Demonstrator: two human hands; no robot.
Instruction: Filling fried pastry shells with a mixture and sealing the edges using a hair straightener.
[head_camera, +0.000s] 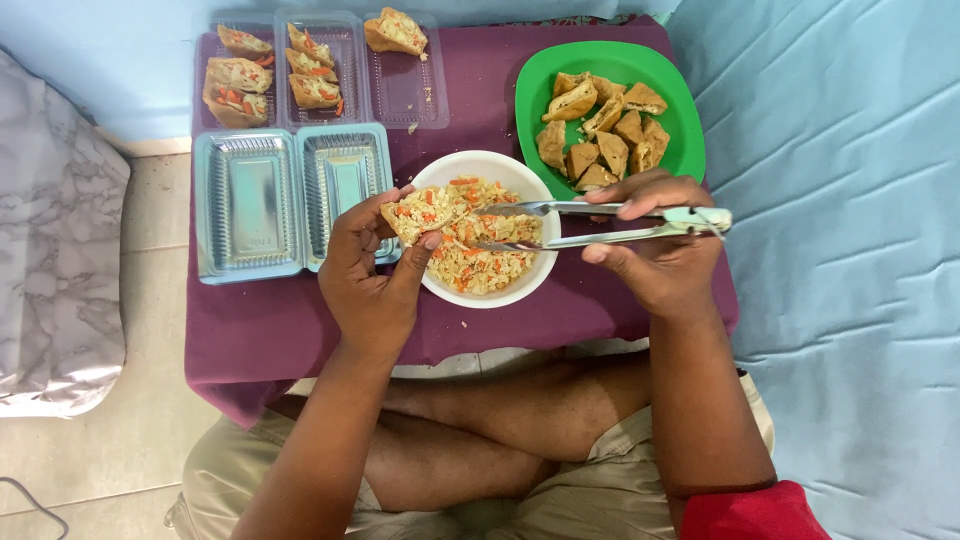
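Stuffed tofu pocket (418, 213): triangular, fried golden-brown skin, cut face open and packed with pale shredded filling flecked with orange carrot. Held at the left rim of the bowl, tilted, cut face up.

Left hand (368, 268): fingers curled around the tofu pocket, thumb below it, fingertips on its upper edge.

Right hand (655, 250): closed around the handle end of the tongs, index finger lying along the upper arm.

Tongs (600, 222): metal, lying level across the right side of the bowl, tips narrow and resting in the filling just beside the pocket.

Bowl (500, 292): white, round, at the centre of the desk, holding the shredded filling (485, 255) of pale strands and carrot.

Green plate (670, 100): oval, behind and right of the bowl, bearing a heap of plain fried tofu pieces (600, 125), unfilled.

Clear plastic trays: an open pair (290, 200) left of the bowl; a further set (330, 70) behind, holding filled pockets in rows.

Desk (260, 330): low, covered with a purple cloth (590, 310). The person's crossed legs show below its near edge.
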